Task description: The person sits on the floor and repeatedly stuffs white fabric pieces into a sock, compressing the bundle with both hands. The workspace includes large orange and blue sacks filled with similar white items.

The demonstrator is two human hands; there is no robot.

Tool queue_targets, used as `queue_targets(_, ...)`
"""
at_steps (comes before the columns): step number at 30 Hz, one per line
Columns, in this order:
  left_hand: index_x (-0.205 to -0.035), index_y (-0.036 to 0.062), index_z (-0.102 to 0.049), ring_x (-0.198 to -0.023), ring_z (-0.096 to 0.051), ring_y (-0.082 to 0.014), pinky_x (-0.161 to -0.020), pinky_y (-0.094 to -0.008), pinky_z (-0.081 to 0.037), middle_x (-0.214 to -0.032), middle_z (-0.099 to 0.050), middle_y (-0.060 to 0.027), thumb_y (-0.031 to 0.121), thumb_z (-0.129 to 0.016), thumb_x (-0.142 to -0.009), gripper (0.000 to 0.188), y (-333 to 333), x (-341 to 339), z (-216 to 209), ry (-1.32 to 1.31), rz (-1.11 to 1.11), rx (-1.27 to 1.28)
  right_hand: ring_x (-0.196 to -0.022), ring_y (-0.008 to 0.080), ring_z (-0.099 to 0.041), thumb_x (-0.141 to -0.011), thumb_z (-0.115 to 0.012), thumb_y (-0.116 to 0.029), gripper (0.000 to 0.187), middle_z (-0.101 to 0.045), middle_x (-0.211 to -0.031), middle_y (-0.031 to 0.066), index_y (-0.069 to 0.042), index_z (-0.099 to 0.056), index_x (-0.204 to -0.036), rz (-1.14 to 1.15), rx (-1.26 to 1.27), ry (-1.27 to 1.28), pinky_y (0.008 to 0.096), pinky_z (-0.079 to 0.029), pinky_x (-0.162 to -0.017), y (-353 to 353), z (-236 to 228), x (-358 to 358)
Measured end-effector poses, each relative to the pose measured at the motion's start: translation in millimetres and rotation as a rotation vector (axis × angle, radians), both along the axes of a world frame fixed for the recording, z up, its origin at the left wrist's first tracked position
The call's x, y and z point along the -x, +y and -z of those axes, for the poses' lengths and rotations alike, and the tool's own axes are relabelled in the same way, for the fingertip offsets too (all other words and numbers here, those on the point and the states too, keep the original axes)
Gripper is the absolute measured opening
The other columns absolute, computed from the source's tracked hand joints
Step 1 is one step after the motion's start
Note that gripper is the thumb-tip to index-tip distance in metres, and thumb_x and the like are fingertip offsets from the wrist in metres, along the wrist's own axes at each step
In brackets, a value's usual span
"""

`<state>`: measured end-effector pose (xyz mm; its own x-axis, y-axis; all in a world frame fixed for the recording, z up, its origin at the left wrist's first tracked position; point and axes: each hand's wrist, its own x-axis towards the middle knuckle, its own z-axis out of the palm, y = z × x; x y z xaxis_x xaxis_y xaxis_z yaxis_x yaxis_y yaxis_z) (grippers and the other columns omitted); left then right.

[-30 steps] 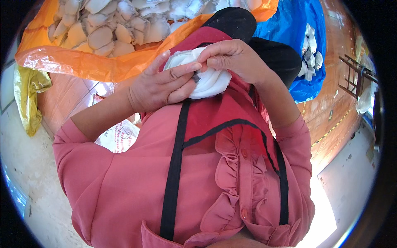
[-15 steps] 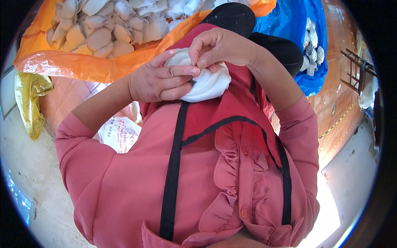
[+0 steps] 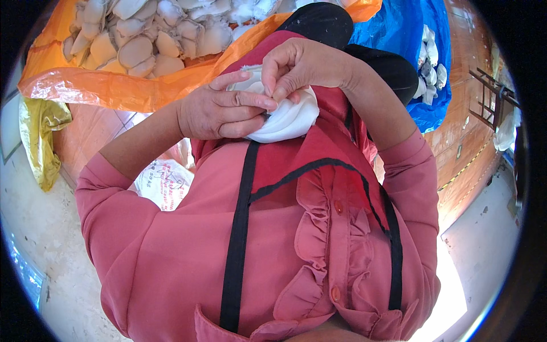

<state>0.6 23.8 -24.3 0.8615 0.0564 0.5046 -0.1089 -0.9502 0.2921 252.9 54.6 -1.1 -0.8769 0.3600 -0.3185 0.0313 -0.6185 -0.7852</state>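
Note:
A stack of soft, white, cup-shaped pads rests on my lap, over the red apron. From the left, my left hand grips the pads, fingers across their top and near side. My right hand comes over from the other side, thumb and index finger pinched together beside my left fingertips. Whatever the pinch holds is too small to make out. Part of the pads is covered by both hands.
Beyond my left arm, an orange plastic sheet or bag holds a heap of pale rounded pads. A blue plastic bag with small white bundles lies at the far right. Yellow plastic lies at left, a printed white sack beside me.
Both hands stay in nearly the same place. The fingers of my right hand have shifted slightly at the pinch, and my left thumb and fingers have moved a little.

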Motion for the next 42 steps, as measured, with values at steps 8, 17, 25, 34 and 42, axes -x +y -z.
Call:
queue_targets(8,-0.109,0.0159,-0.054,-0.128,-0.055,-0.0146,-0.116,-0.0502,-0.027,-0.102,-0.067,0.0012,0.008,-0.065,-0.087,0.025,-3.6,0.5,8.4,-0.067,-0.015,0.107,-0.065,0.0056,-0.061,-0.081,-0.076,-0.005,0.013,-0.069,-0.082,0.0034,-0.002,-0.069,-0.091,0.046,-0.081,-0.019,0.0183,-0.049,-0.058,-5.5,-5.0,-1.6)
queue_targets(17,-0.107,0.0159,-0.055,-0.127,-0.056,-0.0151,-0.113,-0.0495,-0.029,-0.100,-0.066,0.0007,0.008,-0.066,-0.086,0.025,-5.0,0.9,6.1,-0.037,-0.033,0.140,-0.062,0.0073,-0.063,-0.081,-0.075,0.000,0.009,-0.072,-0.085,0.0072,0.000,-0.070,-0.088,0.067,-0.185,-0.086,0.0186,-0.050,-0.056,-6.2,-9.9,-1.6)
queue_targets(25,-0.109,0.0165,-0.052,-0.126,-0.056,-0.0148,-0.115,-0.0508,-0.027,-0.101,-0.067,0.0026,0.007,-0.067,-0.086,0.029,-4.4,1.6,1.3,-0.013,-0.013,0.088,-0.063,0.0075,-0.063,-0.084,-0.073,-0.002,0.008,-0.072,-0.085,0.0089,0.000,-0.069,-0.091,0.090,-0.101,-0.001,0.0187,-0.052,-0.058,-9.8,0.2,-2.4)
queue_targets(34,-0.110,0.0170,-0.051,-0.128,-0.055,-0.0140,-0.115,-0.0514,-0.026,-0.104,-0.067,0.0018,0.008,-0.066,-0.087,0.030,-7.4,1.6,4.7,-0.029,-0.034,0.067,-0.061,0.0049,-0.060,-0.090,-0.069,-0.011,0.012,-0.069,-0.081,0.0038,-0.001,-0.066,-0.095,0.051,-0.098,0.007,0.0170,-0.048,-0.058,-9.7,-2.8,-3.9)
queue_targets(42,-0.110,0.0170,-0.050,-0.129,-0.054,-0.0140,-0.114,-0.0526,-0.026,-0.104,-0.067,0.0014,0.008,-0.065,-0.088,0.028,-6.8,-0.5,6.5,-0.072,-0.041,0.063,-0.061,0.0042,-0.060,-0.091,-0.069,-0.012,0.013,-0.068,-0.081,0.0027,-0.001,-0.065,-0.096,0.086,-0.068,0.026,0.0167,-0.048,-0.057,-13.0,2.0,-3.7)
